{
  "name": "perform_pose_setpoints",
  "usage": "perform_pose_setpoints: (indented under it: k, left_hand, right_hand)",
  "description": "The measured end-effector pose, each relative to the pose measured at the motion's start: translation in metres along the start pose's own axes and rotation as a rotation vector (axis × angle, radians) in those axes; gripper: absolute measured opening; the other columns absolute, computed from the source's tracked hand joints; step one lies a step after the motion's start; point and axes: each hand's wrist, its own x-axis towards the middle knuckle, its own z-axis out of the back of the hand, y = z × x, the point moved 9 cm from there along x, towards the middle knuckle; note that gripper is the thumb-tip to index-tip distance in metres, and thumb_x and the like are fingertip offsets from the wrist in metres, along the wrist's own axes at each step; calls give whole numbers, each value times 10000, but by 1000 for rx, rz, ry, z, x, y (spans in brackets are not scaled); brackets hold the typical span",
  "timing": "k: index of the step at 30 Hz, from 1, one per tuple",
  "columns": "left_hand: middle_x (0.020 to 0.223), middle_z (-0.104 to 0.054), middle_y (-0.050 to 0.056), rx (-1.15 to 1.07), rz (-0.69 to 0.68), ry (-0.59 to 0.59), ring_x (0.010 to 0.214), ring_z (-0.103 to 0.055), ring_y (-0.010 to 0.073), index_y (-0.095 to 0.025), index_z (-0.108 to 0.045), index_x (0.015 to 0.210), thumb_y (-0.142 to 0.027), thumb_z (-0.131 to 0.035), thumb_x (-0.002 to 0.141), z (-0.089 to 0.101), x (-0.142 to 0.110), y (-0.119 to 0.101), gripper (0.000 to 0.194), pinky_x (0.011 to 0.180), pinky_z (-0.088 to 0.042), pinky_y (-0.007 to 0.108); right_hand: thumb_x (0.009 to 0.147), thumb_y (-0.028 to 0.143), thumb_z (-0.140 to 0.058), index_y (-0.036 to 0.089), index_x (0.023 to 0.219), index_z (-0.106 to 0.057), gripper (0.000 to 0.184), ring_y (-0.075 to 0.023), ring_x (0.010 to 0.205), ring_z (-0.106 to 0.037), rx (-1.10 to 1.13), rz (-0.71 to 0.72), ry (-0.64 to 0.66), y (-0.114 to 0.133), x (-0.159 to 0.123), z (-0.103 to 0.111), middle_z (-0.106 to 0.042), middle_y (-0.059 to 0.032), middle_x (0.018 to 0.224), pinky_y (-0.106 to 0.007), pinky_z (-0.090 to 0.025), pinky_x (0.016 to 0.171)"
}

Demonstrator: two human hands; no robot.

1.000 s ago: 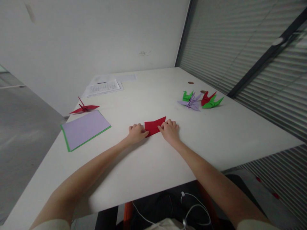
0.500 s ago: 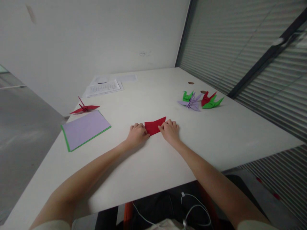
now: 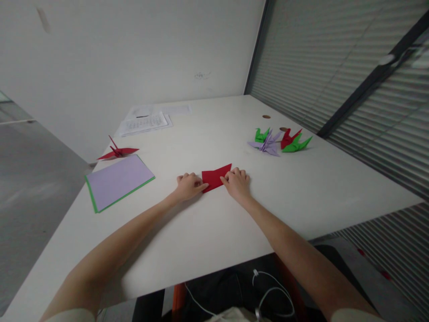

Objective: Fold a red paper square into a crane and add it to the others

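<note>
A folded piece of red paper (image 3: 216, 177) lies on the white table in front of me, its upper edge dipping in a shallow notch. My left hand (image 3: 189, 186) is at its left end, fingers curled and thumb stretched onto the lower left corner, pressing it. At the right end, my right hand (image 3: 237, 182) is closed on the paper's edge, thumb on top and fingers bent behind it.
Purple and green paper sheets (image 3: 120, 181) lie stacked at left, with a red paper crane (image 3: 117, 153) behind them. Printed papers (image 3: 144, 124) are at the back. Several folded cranes, including a purple one (image 3: 267, 144), stand at right on the table (image 3: 214, 241).
My left hand has slid slightly left, its fingers drawn off the paper's edge while the thumb stays on the lower left corner. My right hand and the paper have barely moved.
</note>
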Motion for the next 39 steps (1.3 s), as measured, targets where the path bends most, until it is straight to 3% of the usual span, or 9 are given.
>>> perform_pose_setpoints:
  k: [5,12,14,18,21,23,34,39]
  left_hand:
    - [819,-604,52,-43,-17,-16,893,-508,275,-228,-674,657,-511,-626,744,-1,-5,-5,300,814,-317,428]
    - [851,-602,41,2,-105,-5,899,-489,255,-219,-660,725,-490,-629,773,-4,-8,-10,277,833,-309,429]
    - [928,-605,47,26,-149,-38,931,-478,255,-237,-675,828,-467,-644,778,0,-10,-16,238,854,-311,432]
    - [1179,-601,58,10,-378,-57,1060,-456,253,-282,-588,1181,-352,-572,869,6,-19,-38,321,900,-312,410]
    - [1206,-624,47,11,-584,26,1099,-488,214,-270,-584,1198,-279,-414,954,1,-29,-53,298,950,-281,402]
    - [1196,-635,51,28,-647,63,1092,-515,201,-265,-588,1201,-248,-367,965,-2,-32,-55,324,962,-268,406]
    - [1296,-552,84,84,-718,145,1133,-480,274,-243,-551,1278,-325,-482,861,0,-40,-61,430,942,-327,425]
    - [1328,-525,99,58,-694,127,1141,-484,260,-229,-418,1388,-333,-452,882,-2,-41,-60,518,963,-312,430]
  right_hand:
    - [882,418,-540,215,816,-646,239,-262,970,-458,2,18,-13,2,-1,2,-568,-79,999,-373,-310,773]
    - [889,409,-531,215,817,-645,237,-261,978,-460,23,16,-9,1,-1,0,-574,-74,1001,-371,-308,774]
    - [887,406,-534,212,815,-643,234,-264,977,-459,18,10,-8,0,-1,-1,-574,-74,1002,-371,-307,771]
    - [888,404,-533,207,826,-640,233,-267,970,-459,7,10,-6,0,0,-2,-574,-81,1013,-373,-309,767]
    - [889,401,-531,208,836,-642,229,-268,973,-460,6,16,-17,1,-1,-1,-573,-84,1012,-374,-313,769]
    - [890,400,-530,208,839,-643,229,-268,973,-461,9,15,-14,0,-1,-1,-572,-85,1011,-375,-316,771]
    - [888,401,-531,210,829,-643,230,-269,970,-455,12,16,-6,0,0,-2,-566,-86,1007,-386,-322,783]
    - [882,410,-539,215,819,-647,232,-266,964,-458,27,21,-8,0,0,-1,-569,-83,997,-385,-324,781]
